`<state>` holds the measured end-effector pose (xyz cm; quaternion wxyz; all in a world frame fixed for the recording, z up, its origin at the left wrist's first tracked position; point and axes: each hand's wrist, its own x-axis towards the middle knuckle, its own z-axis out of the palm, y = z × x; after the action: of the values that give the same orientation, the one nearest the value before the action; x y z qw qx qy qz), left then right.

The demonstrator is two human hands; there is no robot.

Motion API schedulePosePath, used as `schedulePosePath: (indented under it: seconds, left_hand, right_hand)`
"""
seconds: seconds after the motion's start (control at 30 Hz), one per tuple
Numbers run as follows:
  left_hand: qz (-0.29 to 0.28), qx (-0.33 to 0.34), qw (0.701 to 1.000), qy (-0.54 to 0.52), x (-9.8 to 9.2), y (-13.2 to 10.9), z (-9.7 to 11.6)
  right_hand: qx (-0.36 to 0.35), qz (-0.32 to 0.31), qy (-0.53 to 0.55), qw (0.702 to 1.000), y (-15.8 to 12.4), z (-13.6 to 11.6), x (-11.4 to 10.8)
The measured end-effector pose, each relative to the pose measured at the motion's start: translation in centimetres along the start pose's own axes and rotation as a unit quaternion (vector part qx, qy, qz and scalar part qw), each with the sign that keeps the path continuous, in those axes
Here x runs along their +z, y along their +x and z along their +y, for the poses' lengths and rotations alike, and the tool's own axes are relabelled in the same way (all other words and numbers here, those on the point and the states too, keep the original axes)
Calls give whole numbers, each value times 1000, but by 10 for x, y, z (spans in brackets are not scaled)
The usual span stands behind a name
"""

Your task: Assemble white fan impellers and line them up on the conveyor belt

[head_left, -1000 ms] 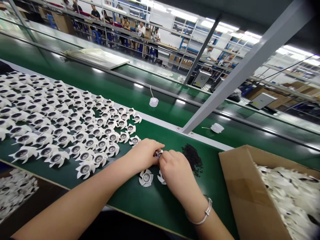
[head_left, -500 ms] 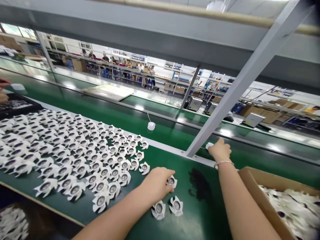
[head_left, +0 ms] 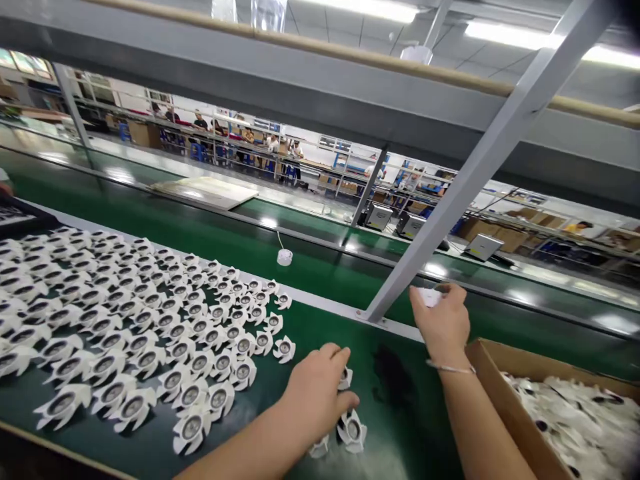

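My left hand (head_left: 317,393) is low over the green work surface (head_left: 295,413), thumb and fingers apart around a white fan wheel (head_left: 345,379) that they partly cover. Just below it lie another fan wheel (head_left: 353,430) and a third (head_left: 320,447), half hidden by the hand. My right hand (head_left: 443,327) is closed on a small white piece (head_left: 430,297) over the conveyor belt, right of the slanted post; its shape is mostly hidden by the fingers. Many white fan wheels (head_left: 170,327) with grey hubs lie to the left.
A cardboard box (head_left: 500,400) of white parts stands at the right. One round white piece with a wire (head_left: 285,257) rests on the belt. A grey slanted post (head_left: 450,193) rises beside my right hand. Several people work at far benches.
The view has tilted up and turned slightly right. My right hand has taken hold of the small white piece. My left thumb and fingers have spread wider around the fan wheel.
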<state>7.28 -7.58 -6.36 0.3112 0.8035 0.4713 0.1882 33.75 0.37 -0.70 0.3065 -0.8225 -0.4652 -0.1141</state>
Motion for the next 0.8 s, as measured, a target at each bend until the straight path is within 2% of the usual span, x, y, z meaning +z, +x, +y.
schedulePosePath:
  seconds: [0.03,0.07,0.13,0.23,0.27,0.3,0.4,0.5,0.57,0.67,0.8]
  left_hand:
    - [2,-7,1000,6,-2,-1,2]
    - [5,-10,1000,13,-5,-2,3]
    - [23,-13,999,27,-10,-3,4]
    - [83,-21,996,26,-16,-2,3]
    - [105,-24,994,19,-18,-2,3]
    - [124,-25,992,10,-19,-1,3]
    - [157,-15,987,-36,-23,1,4]
    - [136,4,988,-76,-23,2,3]
    - [100,5,993,-68,-19,4,2]
    - [60,-5,998,-34,-14,6,-1]
    - [24,-38,999,-24,-14,11,-3]
  right_hand:
    - [-27,28,74,996,-16,-4,-11]
    - [-53,29,149,987,-33,-8,-19]
    - [-110,-72,277,952,-64,-14,-30]
    - [-152,-264,429,851,-98,-15,-27]
    - [-163,-301,451,824,-105,-14,-23]
    - [-183,-322,452,812,-109,-13,-19]
    - [-290,-342,381,809,-116,-8,-12]
    - [-372,-360,306,799,-119,-5,-10]
    - [-375,-368,274,805,-121,-3,-7]
    - [-343,-369,262,823,-123,0,-3]
    - [-320,-400,259,819,-121,-2,1]
